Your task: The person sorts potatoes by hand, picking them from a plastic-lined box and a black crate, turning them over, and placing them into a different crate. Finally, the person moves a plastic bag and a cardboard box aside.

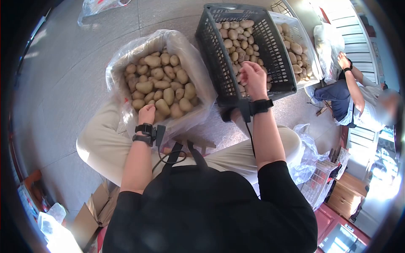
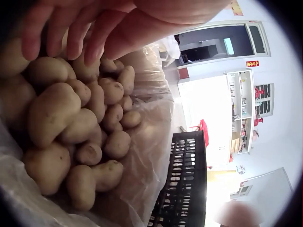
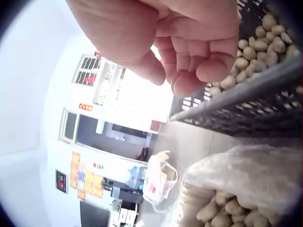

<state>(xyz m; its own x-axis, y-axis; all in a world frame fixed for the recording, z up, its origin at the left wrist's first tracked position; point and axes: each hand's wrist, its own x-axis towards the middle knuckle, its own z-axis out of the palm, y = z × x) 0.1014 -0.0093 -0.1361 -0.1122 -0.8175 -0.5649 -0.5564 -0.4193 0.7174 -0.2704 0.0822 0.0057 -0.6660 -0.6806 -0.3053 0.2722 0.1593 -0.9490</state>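
Many potatoes (image 1: 162,84) lie in a container lined with clear plastic (image 1: 113,71). Over its near edge, in the head view, is my left hand (image 1: 147,113); the left wrist view shows that hand (image 2: 118,28) with loosely bent fingers above the potatoes (image 2: 54,111), holding nothing visible. My right hand (image 1: 254,80) hovers over the black slatted crate (image 1: 276,55), which holds smaller potatoes (image 1: 242,40). In the right wrist view the right hand (image 3: 180,42) has its fingers loosely bent, thumb apart, and nothing shows in its grasp.
A white crate (image 1: 310,46) with potatoes stands right of the black one. Another person (image 1: 358,90) sits at the far right near a plastic bag (image 1: 329,46). Crumpled plastic (image 1: 306,156) lies beside my right knee, and cardboard (image 1: 95,206) is at the lower left.
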